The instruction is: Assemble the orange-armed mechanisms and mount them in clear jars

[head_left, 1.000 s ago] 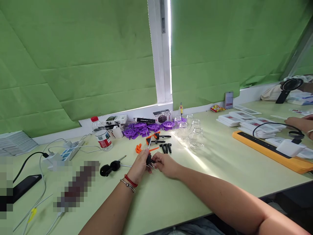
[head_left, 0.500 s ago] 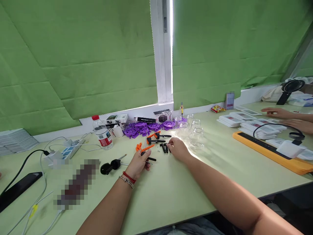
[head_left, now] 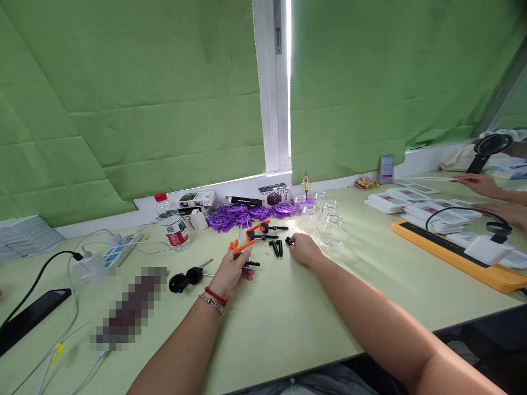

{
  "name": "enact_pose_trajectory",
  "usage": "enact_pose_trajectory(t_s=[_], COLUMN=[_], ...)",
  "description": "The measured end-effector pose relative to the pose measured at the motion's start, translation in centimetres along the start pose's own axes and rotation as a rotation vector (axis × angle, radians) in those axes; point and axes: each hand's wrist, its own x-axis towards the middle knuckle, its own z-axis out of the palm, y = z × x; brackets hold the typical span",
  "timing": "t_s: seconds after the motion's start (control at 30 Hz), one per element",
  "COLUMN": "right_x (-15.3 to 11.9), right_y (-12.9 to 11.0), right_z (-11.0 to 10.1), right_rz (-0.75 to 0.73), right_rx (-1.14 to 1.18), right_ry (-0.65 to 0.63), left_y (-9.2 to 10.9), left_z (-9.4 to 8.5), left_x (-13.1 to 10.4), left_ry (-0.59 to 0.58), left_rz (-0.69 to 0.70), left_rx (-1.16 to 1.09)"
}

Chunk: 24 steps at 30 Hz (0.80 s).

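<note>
My left hand (head_left: 234, 270) is closed around an orange-and-black part (head_left: 237, 248) with a thin metal rod; the fingers partly hide it. My right hand (head_left: 305, 250) pinches a small black plastic piece (head_left: 289, 241) just above the table. Between the hands lie several short black pieces (head_left: 276, 248) and a few tiny bits (head_left: 266, 250) too small to name. Beyond my left hand, similar orange-and-black parts (head_left: 263, 236) with black rods rest on the table. Two black round-headed pieces (head_left: 186, 278) with metal shafts are left of that hand.
Purple discs (head_left: 236, 213) are heaped by the wall, beside boxes (head_left: 275, 195) and a water bottle (head_left: 173, 225). Clear glass jars (head_left: 330, 230) stand beyond my right hand. Rightward are stacked white packets (head_left: 432, 214), a yellow bar (head_left: 457, 255) and another person's hands (head_left: 480, 185). Cables (head_left: 74, 296) trail at left.
My right hand has moved slightly right, away from the short black pieces, with one small black piece in its fingers. My left hand has tilted its orange part. The other person's hand has lifted a thin white strip.
</note>
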Motion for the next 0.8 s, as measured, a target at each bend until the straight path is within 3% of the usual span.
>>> enact_pose_trajectory(t_s=[0.2,0.43,0.57,0.7,0.8], right_x=[0.1,-1.6,-2.9,-4.4,-5.2], right_y=[0.1,-1.9,-2.8,-3.7,-4.4], right_z=[0.5,0.5,0.8,0.7,0.7], right_rz=[-0.065,-0.25,-0.381,-0.56,-0.612], right_rx=[0.187,0.464,0.46,0.319,0.203], right_ry=[-0.009,-0.114,-0.131,-0.081,-0.092], left_y=[-0.1,0.3,0.3,0.2,0.2], left_z=[-0.1,-0.2,-0.2,-0.1,0.0], left_x=[0.1,0.0,0.0,0.0,-0.1], left_ry=[0.027,0.061,0.067,0.053,0.032], left_rz=[0.02,0.052,0.061,0.069,0.074], left_rx=[0.0,-0.03,-0.053,-0.043,-0.036])
